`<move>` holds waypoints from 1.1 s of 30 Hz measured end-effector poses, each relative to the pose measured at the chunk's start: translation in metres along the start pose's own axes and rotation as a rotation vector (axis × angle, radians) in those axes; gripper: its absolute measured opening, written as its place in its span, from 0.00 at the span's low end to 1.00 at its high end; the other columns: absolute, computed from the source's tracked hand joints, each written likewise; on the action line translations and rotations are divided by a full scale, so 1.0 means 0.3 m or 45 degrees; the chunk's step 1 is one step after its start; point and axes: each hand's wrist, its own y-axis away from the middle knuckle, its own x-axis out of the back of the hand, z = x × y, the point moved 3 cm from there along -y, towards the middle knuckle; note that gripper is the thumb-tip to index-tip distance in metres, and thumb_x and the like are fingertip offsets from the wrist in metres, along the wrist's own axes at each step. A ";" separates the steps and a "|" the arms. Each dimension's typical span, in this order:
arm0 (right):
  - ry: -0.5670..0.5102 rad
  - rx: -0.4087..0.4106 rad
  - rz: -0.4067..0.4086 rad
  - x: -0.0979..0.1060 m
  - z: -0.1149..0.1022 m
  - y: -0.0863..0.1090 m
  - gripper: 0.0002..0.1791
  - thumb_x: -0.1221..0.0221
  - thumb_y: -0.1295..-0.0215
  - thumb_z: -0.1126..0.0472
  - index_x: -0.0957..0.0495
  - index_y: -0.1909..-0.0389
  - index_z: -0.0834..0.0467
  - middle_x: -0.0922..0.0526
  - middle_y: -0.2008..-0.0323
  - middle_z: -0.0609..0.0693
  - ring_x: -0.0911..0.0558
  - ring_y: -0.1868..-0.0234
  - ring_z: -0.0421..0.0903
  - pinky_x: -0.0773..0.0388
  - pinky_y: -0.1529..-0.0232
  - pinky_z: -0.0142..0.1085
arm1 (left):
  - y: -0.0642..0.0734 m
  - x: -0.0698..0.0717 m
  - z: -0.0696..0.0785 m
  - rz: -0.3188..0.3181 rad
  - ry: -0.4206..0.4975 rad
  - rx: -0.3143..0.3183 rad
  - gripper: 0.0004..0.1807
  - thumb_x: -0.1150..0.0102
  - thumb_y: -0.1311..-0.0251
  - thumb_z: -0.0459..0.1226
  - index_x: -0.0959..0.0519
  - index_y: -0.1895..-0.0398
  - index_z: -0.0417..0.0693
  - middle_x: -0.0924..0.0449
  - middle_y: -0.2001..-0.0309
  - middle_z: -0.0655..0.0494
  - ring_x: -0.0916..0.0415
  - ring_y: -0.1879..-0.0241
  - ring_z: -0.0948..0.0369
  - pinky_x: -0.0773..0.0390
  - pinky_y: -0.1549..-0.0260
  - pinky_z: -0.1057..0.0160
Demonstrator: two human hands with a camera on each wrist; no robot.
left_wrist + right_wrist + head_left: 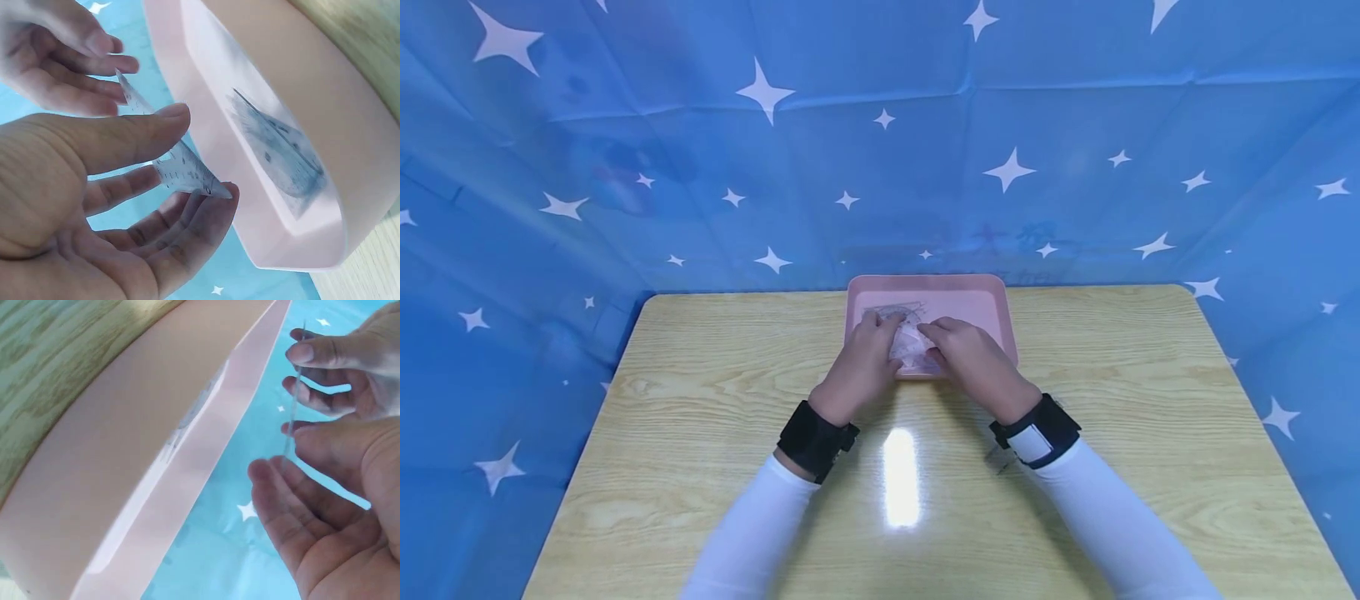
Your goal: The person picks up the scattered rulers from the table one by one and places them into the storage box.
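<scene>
Both hands hold a clear plastic set square (pixel 181 169) with printed scale marks, raised over a pink tray (pixel 985 310). My left hand (pixel 859 362) pinches one side between thumb and fingers. From the other side, my right hand (pixel 976 360) grips it between thumb and fingertips. The right wrist view shows the set square (pixel 292 406) nearly edge-on, as a thin line between the two hands. Below it in the tray lie other clear plastic pieces with dark markings (pixel 281 153), one with a curved edge; they overlap one another.
The tray stands at the far edge of a wood-grain table (pixel 737 350). Behind it hangs a blue cloth with white stars (pixel 887 167). A bright light reflection falls on the tabletop between the forearms. Each wrist wears a black strap (pixel 816 437).
</scene>
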 end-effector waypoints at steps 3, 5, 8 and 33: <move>-0.002 0.004 -0.006 -0.002 0.004 -0.008 0.18 0.32 0.36 0.70 0.17 0.44 0.63 0.12 0.55 0.57 0.13 0.52 0.51 0.15 0.50 0.41 | -0.016 0.006 -0.013 -0.008 -0.028 -0.013 0.35 0.31 0.41 0.27 0.30 0.29 0.39 0.27 0.48 0.36 0.23 0.53 0.47 0.18 0.52 0.51; -0.001 0.011 -0.007 -0.002 0.010 -0.014 0.18 0.33 0.35 0.71 0.17 0.44 0.63 0.13 0.56 0.57 0.13 0.53 0.50 0.15 0.51 0.41 | -0.031 0.008 -0.019 -0.020 -0.045 -0.015 0.34 0.31 0.41 0.26 0.30 0.30 0.39 0.27 0.49 0.36 0.23 0.55 0.48 0.18 0.53 0.52; -0.014 0.022 -0.007 -0.003 0.018 -0.023 0.19 0.35 0.35 0.73 0.18 0.43 0.63 0.13 0.56 0.58 0.13 0.52 0.51 0.15 0.50 0.41 | -0.059 0.009 -0.031 -0.035 -0.069 -0.012 0.33 0.34 0.40 0.24 0.30 0.30 0.39 0.26 0.49 0.36 0.24 0.55 0.48 0.18 0.53 0.53; -0.071 0.005 -0.122 -0.067 0.127 0.000 0.24 0.42 0.25 0.56 0.24 0.36 0.66 0.24 0.35 0.68 0.24 0.33 0.64 0.31 0.29 0.54 | -0.225 -0.067 -0.131 -0.177 -0.196 0.213 0.20 0.32 0.42 0.32 0.23 0.49 0.31 0.27 0.46 0.36 0.27 0.50 0.49 0.22 0.46 0.53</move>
